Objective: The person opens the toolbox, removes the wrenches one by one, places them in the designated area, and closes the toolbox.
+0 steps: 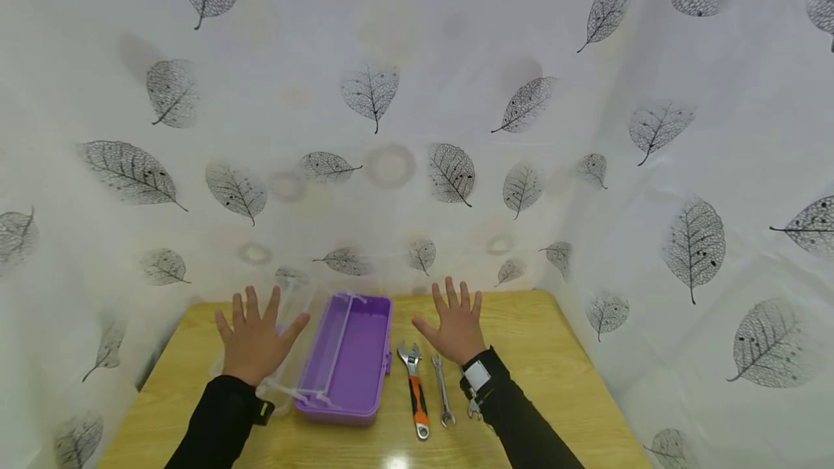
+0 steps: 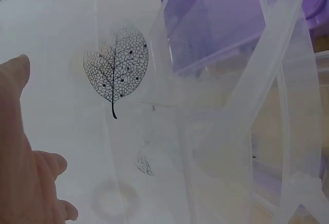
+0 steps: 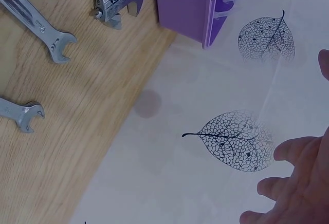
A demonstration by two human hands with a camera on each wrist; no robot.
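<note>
Both hands are held up with fingers spread, holding nothing. The left hand (image 1: 256, 342) is over the clear lid (image 1: 292, 353) of a purple box (image 1: 361, 360); in the left wrist view its fingers show at the left edge. My right hand (image 1: 458, 328) is above the table, right of an adjustable wrench (image 1: 417, 389) with an orange and black handle and a double-ended wrench (image 1: 444, 389). Another wrench (image 1: 474, 408) is partly hidden under the right forearm. In the right wrist view, wrench heads (image 3: 61, 44) lie on the wood, away from the fingers.
A wooden table (image 1: 541, 382) carries the box and tools. Behind and on both sides hangs a white sheet (image 1: 391, 223) printed with dark leaves, meeting the table's far edge. The box stands open, its lid folded out to the left.
</note>
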